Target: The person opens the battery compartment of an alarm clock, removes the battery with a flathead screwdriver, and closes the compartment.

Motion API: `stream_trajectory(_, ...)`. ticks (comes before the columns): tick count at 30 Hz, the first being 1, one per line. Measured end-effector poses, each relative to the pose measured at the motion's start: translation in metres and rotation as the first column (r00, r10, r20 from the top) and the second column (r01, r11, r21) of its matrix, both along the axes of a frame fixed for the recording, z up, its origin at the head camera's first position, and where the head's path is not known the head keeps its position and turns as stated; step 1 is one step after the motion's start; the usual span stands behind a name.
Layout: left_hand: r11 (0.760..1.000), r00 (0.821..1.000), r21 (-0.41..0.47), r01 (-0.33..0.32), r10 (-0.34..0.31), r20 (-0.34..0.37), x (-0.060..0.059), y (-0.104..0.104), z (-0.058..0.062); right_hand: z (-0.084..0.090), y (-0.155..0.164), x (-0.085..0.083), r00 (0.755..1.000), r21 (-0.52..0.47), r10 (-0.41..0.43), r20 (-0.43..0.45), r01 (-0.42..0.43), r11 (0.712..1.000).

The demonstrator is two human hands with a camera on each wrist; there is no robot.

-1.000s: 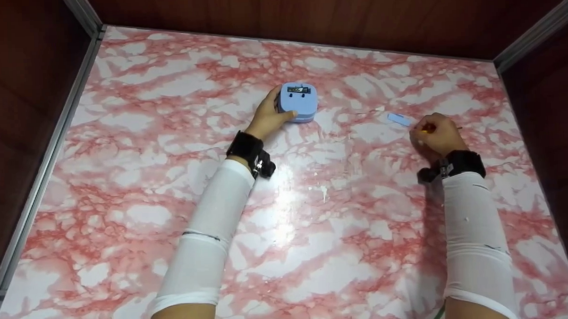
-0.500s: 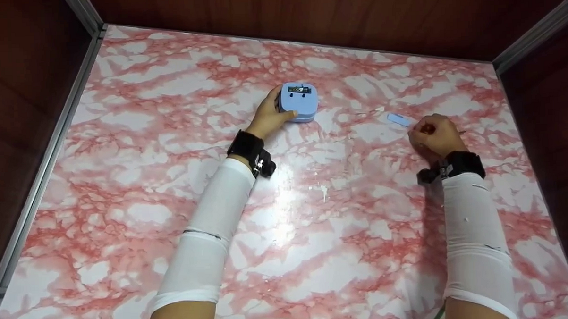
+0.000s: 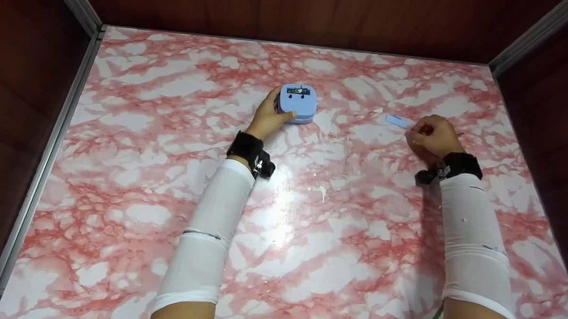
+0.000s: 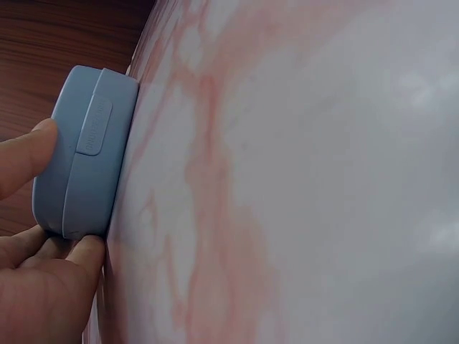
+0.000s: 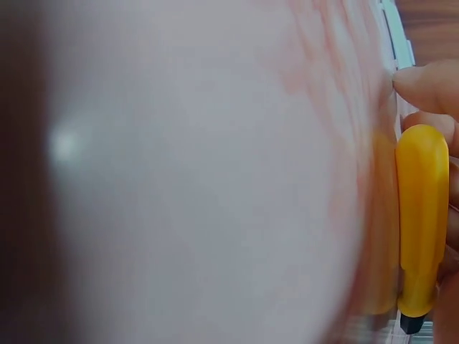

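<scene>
The right hand (image 3: 433,136) has its fingers (image 5: 430,84) curled round a small yellow-handled screwdriver (image 5: 418,222). The right wrist view shows the yellow handle lying flat against the marble-patterned desk (image 3: 315,234), black collar at one end. In the head view a thin dark tip just shows past the knuckles toward the right edge of the desk. Over the last second this hand has drawn slightly in toward the middle of the desk and rolled a little, so the fingers close more fully over the handle. I judge the grip is being settled rather than the tool lifted, though the wrist view is too blurred to say whether the shaft has left the surface.

Just beside those knuckles, on the side toward the far edge, lies a small light-blue cover piece (image 3: 398,121), flat on the desk and not touched; it has not moved.

The left hand (image 3: 266,118) grips the blue device (image 3: 297,103). Its thumb lies on the upper face and the fingers (image 4: 84,252) are tucked against the side, as the left wrist view shows. The device sits flat on the desk toward the far edge, about midway across, with its open slot (image 3: 298,90) facing up. Hand and device have held the same place throughout, so the device seems only steadied.
</scene>
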State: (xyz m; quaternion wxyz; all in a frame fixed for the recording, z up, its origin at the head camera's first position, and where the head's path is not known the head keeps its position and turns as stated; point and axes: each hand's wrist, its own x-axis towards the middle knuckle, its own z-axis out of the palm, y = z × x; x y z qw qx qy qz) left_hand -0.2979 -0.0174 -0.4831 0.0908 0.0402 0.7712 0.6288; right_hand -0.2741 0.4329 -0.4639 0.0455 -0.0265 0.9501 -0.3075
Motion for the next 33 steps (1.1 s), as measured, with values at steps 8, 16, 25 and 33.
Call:
stream_trajectory(8, 1.0, 1.0, 0.018, 0.005, -0.005, 0.007, 0.0, -0.001, 0.0, 0.008, -0.026, -0.004, 0.967, -0.114, -0.096, -0.238, 0.071, 0.991)
stream_trajectory(16, 1.0, 1.0, 0.006, 0.003, -0.003, 0.018, 0.001, -0.001, 0.001, 0.03, -0.091, -0.009, 0.886, -0.267, -0.056, -0.461, -0.079, 0.96)
stream_trajectory(25, 1.0, 1.0, 0.009, -0.006, 0.006, 0.008, 0.001, 0.0, 0.004, 0.036, -0.164, -0.015, 0.948, -0.417, -0.04, -0.316, -0.101, 0.903)
stream_trajectory(33, 1.0, 1.0, -0.009, -0.016, 0.016, 0.006, 0.0, 0.0, 0.002, 0.002, -0.203, -0.032, 0.985, -0.489, 0.124, -0.117, -0.166, 0.856)
